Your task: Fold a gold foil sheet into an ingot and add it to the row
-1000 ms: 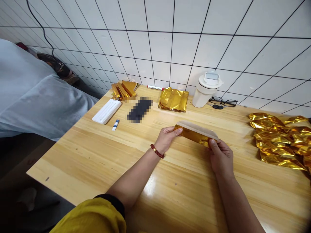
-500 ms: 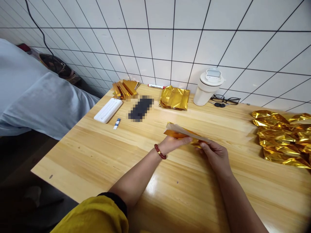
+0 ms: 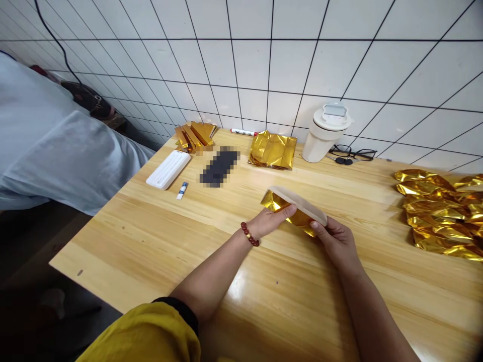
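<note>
Between my hands is a sheet of gold foil paper (image 3: 301,217), folded lengthwise, with a pale backing strip along its upper edge. My left hand (image 3: 268,222), with a red bead bracelet (image 3: 249,235) at the wrist, is closed on its left part, the thumb lying along the gold face. At the other end my right hand (image 3: 337,242) pinches the paper between thumb and fingers. Most fingers of both hands are hidden behind the sheet. Farther back lies a stack of creased gold foil papers (image 3: 272,151).
Puffed gold foil pieces (image 3: 441,216) cover the table's right side. A white cup (image 3: 325,133), glasses (image 3: 354,153) and a marker (image 3: 243,132) stand or lie by the wall. Folded gold strips (image 3: 196,136), a white power bank (image 3: 168,170), a small tube (image 3: 182,191) and a blurred dark object (image 3: 220,167) are left. A person in grey (image 3: 71,146) is beside the table.
The paper has been turned so its gold face now shows toward me, and the loose orange flap at its left end is folded in. Both hands keep their hold.
</note>
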A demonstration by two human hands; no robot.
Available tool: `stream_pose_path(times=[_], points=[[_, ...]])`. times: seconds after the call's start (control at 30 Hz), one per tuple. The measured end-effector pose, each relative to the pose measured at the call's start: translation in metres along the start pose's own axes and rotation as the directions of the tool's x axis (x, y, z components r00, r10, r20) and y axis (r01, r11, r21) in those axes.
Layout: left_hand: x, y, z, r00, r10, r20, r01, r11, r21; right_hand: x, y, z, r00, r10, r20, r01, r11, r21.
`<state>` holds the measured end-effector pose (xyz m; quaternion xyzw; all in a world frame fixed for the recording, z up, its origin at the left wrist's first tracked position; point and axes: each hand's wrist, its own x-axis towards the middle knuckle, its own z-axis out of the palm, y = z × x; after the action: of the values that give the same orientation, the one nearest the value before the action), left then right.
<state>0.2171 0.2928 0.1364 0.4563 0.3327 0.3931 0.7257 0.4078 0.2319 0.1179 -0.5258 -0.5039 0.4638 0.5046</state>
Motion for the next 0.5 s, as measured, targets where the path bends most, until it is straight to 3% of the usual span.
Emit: stream_pose_path(times=[0.2, 0.5], points=[[0.0082, -0.0025, -0.0038, 0.995, 0.002, -0.1, -0.036, 0.941, -0.337, 0.0002, -0.0002, -0.0007, 0.994, 0.03, -0.108, -0.028, 0.999, 0.02], [0.0092, 0.0027, -0.0058, 0.989, -0.05, -0.142, -0.021, 0.889, -0.457, 0.0012, -0.0056, 0.0015, 0.943, 0.026, -0.331, -0.014, 0.999, 0.038]])
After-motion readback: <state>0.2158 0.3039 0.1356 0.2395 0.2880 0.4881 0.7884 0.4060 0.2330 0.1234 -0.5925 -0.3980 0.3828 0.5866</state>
